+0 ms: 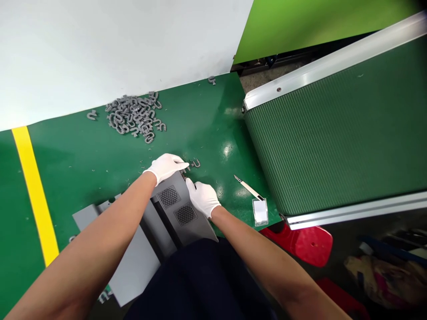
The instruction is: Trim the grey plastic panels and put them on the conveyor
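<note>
A grey plastic housing with two vent grilles lies against my body at the table's front edge. My left hand, in a white glove, pinches at the housing's far corner, where a small grey plastic part shows under the fingertips. On the corner's right side my right hand, also gloved, grips the housing edge with the thumb towards the same spot; its other fingers are partly hidden. A loose grey U-shaped hook lies just beyond the fingertips. Farther back is a pile of similar hooks.
A utility knife with its blade out lies right of my hands, beside a small clear case. The green ribbed conveyor stands at the right, a red stool below it. Yellow tape crosses the green tabletop.
</note>
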Motion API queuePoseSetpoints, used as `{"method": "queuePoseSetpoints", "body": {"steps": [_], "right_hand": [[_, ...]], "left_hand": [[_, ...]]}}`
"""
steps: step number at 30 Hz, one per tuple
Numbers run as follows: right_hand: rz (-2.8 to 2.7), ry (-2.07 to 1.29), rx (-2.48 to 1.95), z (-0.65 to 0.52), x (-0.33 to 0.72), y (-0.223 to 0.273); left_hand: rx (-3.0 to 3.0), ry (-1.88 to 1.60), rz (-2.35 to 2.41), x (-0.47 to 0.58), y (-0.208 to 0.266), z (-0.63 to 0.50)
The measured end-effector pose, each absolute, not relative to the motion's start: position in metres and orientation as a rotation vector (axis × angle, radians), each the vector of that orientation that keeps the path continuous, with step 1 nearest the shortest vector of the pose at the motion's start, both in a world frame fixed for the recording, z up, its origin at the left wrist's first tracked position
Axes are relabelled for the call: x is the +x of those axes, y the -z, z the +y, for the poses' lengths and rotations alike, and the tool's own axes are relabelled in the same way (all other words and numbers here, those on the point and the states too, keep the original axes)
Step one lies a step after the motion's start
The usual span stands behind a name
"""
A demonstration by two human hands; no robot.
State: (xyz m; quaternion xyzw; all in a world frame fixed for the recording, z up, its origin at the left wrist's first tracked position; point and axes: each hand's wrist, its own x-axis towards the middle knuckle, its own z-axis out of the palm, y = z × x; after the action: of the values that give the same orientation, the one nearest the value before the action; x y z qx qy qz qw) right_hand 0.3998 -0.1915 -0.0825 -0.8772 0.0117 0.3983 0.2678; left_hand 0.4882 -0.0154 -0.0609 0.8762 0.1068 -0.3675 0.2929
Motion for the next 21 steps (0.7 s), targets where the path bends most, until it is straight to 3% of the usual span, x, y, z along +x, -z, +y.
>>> {"method": "queuePoseSetpoints", "body": {"steps": [21], "right_hand": [[0.027, -1.038, -2.409, -0.1828, 0.4061, 0.0829]], "left_hand": [[2.324, 1.000, 0.334, 0.4894, 0.0565, -0.0187]]}}
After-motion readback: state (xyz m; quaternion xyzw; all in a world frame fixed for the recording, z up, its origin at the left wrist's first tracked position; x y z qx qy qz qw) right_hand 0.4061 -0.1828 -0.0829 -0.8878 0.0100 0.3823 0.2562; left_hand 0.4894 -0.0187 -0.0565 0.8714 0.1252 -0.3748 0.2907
